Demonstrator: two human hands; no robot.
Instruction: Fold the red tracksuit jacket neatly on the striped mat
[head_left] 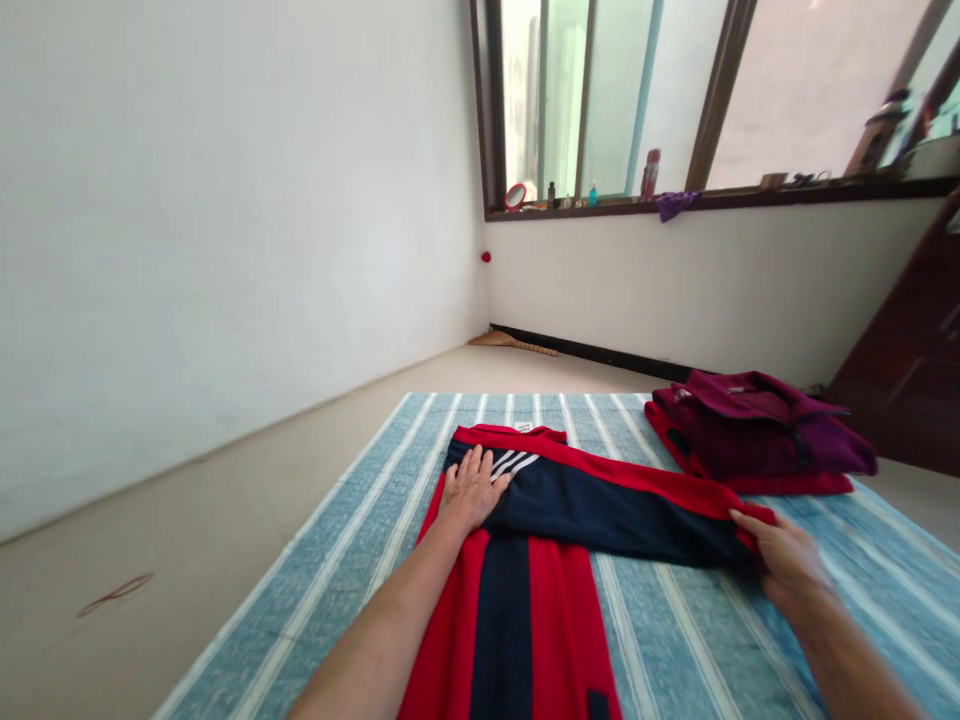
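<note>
A red and navy jacket (570,620) with three white stripes near its shoulder lies on a blue striped cloth. One of its sleeves (630,497) stretches out to the right. My left hand (472,490) rests flat on the shoulder end beside the white stripes, fingers extended. At the far end of that sleeve, my right hand (787,560) pinches the red cuff between thumb and fingers. The jacket's lower part runs out of view at the bottom.
A stack of folded maroon and red clothes (757,430) sits on the right of the striped cloth (322,600). Beyond it are a window sill (585,208) with bottles, a broom (514,343) on the floor, and a dark red door (900,370).
</note>
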